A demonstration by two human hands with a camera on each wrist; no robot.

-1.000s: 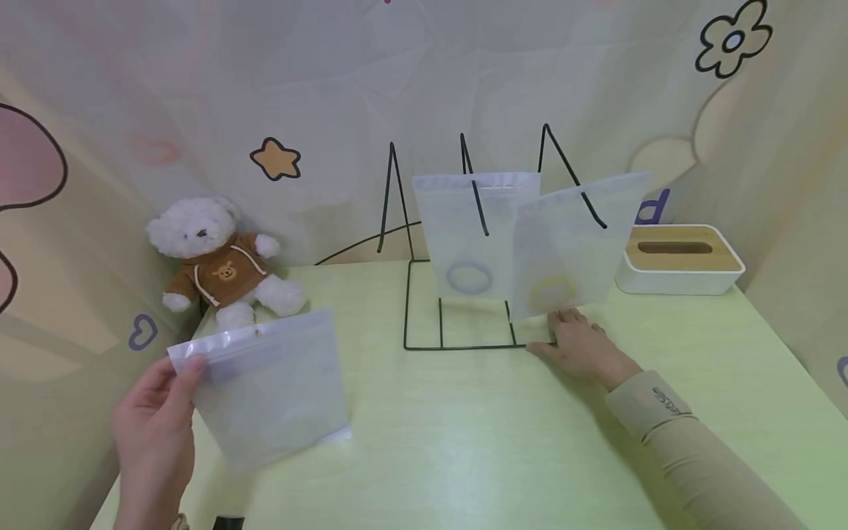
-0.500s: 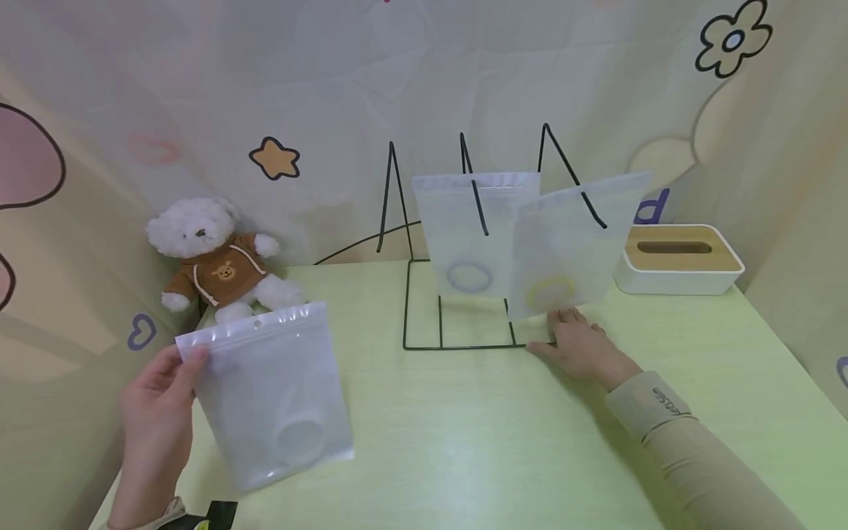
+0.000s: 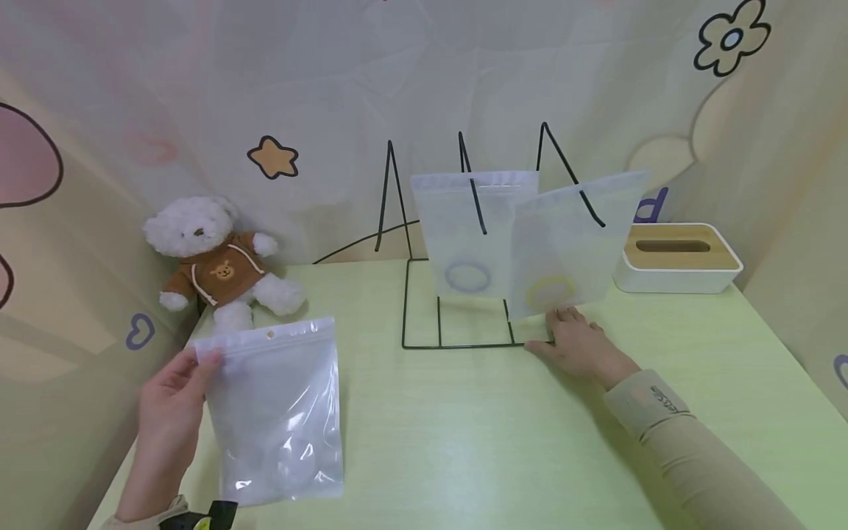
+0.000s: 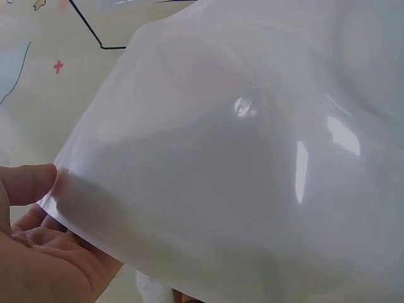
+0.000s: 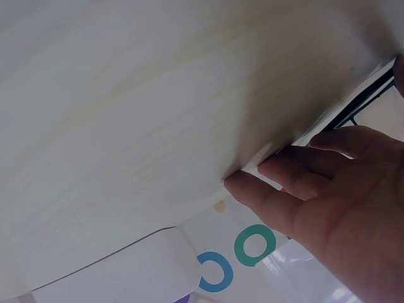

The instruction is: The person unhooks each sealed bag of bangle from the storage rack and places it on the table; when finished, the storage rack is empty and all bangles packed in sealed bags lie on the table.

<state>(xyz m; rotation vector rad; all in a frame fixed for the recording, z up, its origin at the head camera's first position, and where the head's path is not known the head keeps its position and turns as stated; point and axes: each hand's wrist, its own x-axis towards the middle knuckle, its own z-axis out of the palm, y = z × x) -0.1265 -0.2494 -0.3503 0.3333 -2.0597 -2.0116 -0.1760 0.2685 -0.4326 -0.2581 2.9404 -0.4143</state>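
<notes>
My left hand [image 3: 174, 412] pinches the upper left corner of a white zip-lock bag [image 3: 278, 405] between thumb and fingers, above the table at the left. The bag has a small hanging hole at the top, and a pale round shape shows faintly near its bottom. In the left wrist view the glossy bag [image 4: 208, 158] fills most of the frame. A black wire display rack [image 3: 405, 305] with three prongs stands mid-table. My right hand [image 3: 583, 346] rests at its front right base corner, fingers extended against the tabletop, the base wire [image 5: 363, 101] passing between thumb and fingers.
Two zip-lock bags hang from the rack: the middle prong's bag [image 3: 464, 221] shows a bluish ring, the right prong's bag [image 3: 570, 243] a yellow one. The left prong [image 3: 384, 199] is bare. A teddy bear [image 3: 221, 265] sits back left, a tissue box [image 3: 679, 258] back right.
My left hand has moved slightly right, and the bag has turned to hang more upright, its front facing the head camera. My right hand and the rack have stayed put.
</notes>
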